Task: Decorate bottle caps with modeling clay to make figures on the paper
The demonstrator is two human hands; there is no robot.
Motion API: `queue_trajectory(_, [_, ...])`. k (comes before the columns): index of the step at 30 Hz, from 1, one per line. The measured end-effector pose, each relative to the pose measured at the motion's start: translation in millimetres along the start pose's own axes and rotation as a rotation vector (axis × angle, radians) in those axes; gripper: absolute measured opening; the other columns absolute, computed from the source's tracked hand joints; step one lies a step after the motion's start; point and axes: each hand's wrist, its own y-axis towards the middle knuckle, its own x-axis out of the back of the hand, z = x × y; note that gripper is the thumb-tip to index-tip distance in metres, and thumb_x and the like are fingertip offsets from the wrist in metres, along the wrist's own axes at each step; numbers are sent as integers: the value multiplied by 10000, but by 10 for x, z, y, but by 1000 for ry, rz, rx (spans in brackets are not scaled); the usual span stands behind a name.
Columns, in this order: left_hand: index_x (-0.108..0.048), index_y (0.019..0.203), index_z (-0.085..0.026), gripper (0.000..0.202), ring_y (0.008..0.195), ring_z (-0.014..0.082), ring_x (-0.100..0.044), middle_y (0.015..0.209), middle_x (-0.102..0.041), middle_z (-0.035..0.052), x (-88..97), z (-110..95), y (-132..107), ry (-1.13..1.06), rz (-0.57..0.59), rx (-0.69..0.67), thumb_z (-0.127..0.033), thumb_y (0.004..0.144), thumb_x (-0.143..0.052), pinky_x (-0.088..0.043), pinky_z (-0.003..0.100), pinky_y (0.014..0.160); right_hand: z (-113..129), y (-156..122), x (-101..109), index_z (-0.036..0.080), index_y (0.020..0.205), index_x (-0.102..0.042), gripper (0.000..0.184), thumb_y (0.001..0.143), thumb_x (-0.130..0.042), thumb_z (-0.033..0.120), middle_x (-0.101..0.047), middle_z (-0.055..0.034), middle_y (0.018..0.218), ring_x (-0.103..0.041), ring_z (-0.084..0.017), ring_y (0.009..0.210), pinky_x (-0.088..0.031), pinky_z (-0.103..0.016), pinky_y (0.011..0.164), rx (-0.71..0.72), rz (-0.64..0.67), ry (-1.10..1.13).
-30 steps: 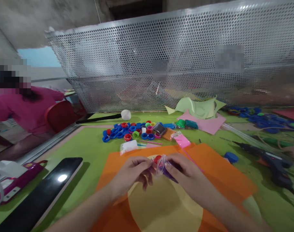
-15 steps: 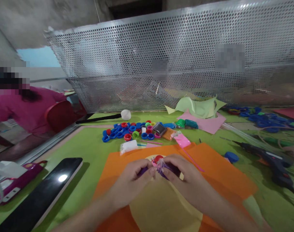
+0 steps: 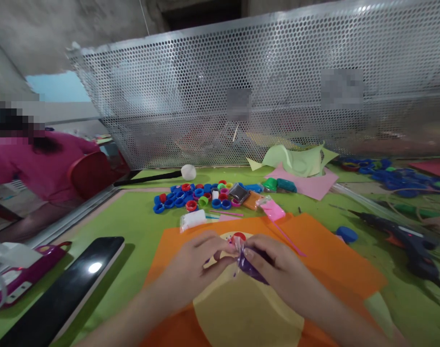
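My left hand [image 3: 196,265] and my right hand [image 3: 274,265] meet over an orange sheet [image 3: 336,260] with a pale yellow circle [image 3: 249,313] on it. Both are closed on a small clear packet of purple clay [image 3: 247,267]. The right hand's fingers wrap round the packet's body. The left hand's fingertips pinch its crinkled top edge. A red bottle cap [image 3: 239,236] lies on the sheet just beyond my fingers.
Beyond the sheet lie several coloured bottle caps [image 3: 191,195], clay packets in white [image 3: 193,219], pink [image 3: 272,209] and orange [image 3: 252,199], and pink paper [image 3: 309,183]. A black glue gun [image 3: 404,241] lies right, a black tablet [image 3: 68,284] left. A person in pink [image 3: 35,164] sits far left.
Both hands have stayed together on the purple packet, working its top edge. The packet has shifted slightly down and toward me; the left fingers pinch it more closely.
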Motion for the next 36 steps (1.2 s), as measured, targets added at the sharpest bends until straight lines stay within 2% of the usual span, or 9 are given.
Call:
queue_trajectory(4, [-621, 857, -170, 137, 585, 98, -536, 706, -591, 14, 32, 17, -21, 113, 44, -212, -185, 862, -485, -435, 173, 530, 4, 1, 7, 176, 757, -560, 201, 868, -427, 279, -559, -9, 735, -522, -134, 696, -397, -250, 643, -22, 8, -33])
queue_trajectory(9, [-637, 892, -166, 233, 550, 117, -553, 672, -614, 35, 13, 1, -18, 283, 24, -238, -275, 900, -430, -439, 204, 504, -3, 4, 0, 176, 769, -568, 215, 871, -416, 288, -574, -23, 752, -535, -148, 715, -405, -264, 657, -58, -4, -53])
queue_trajectory(14, [-641, 833, -125, 274, 534, 159, -568, 636, -634, 65, 14, -56, -29, 492, 76, -375, -182, 895, -380, -391, 239, 444, 0, -2, -10, 182, 731, -556, 231, 873, -409, 289, -563, -15, 716, -521, -142, 677, -402, -254, 621, -50, -7, -75])
queue_trajectory(21, [-545, 1102, -39, 403, 642, 248, -585, 794, -644, 151, -25, -156, -73, 469, 377, -344, -152, 733, -430, -453, 324, 465, -13, 15, 4, 170, 743, -552, 257, 888, -387, 302, -575, -26, 734, -528, -151, 698, -409, -273, 648, -67, -50, -88])
queue_trajectory(25, [-557, 1050, -62, 331, 656, 259, -599, 798, -644, 145, -61, -162, -65, 458, 335, -321, -254, 797, -466, -443, 322, 462, -32, 29, -5, 167, 774, -557, 264, 893, -375, 317, -578, -30, 748, -536, -152, 704, -413, -269, 644, -66, -54, -77])
queue_trajectory(28, [-526, 1055, -116, 352, 591, 209, -573, 722, -619, 85, -35, -152, -81, 351, 137, -208, -367, 811, -499, -424, 288, 477, -22, 18, -1, 174, 769, -549, 254, 887, -383, 325, -572, -20, 743, -537, -144, 703, -417, -253, 637, -60, -71, -31])
queue_trajectory(31, [-453, 1085, -158, 521, 487, 141, -479, 633, -542, -6, -9, -148, -105, 200, -17, 51, -485, 711, -608, -372, 240, 454, -10, 0, -4, 184, 732, -532, 235, 874, -405, 321, -551, -3, 705, -524, -130, 669, -412, -233, 607, -45, -95, 31])
queue_trajectory(33, [-478, 963, -178, 466, 457, 113, -414, 587, -483, -45, -24, -156, -108, 70, 64, 210, -512, 673, -628, -315, 217, 434, -8, -8, -15, 186, 736, -534, 215, 865, -424, 317, -547, 2, 707, -518, -128, 674, -411, -231, 613, -33, -99, 75])
queue_trajectory(36, [-458, 691, -194, 264, 482, 100, -376, 548, -424, -53, -76, -180, -85, -101, 246, 347, -431, 805, -479, -274, 206, 456, -9, -9, -27, 186, 744, -544, 196, 855, -441, 310, -541, 3, 709, -504, -127, 680, -407, -231, 616, -16, -63, 106])
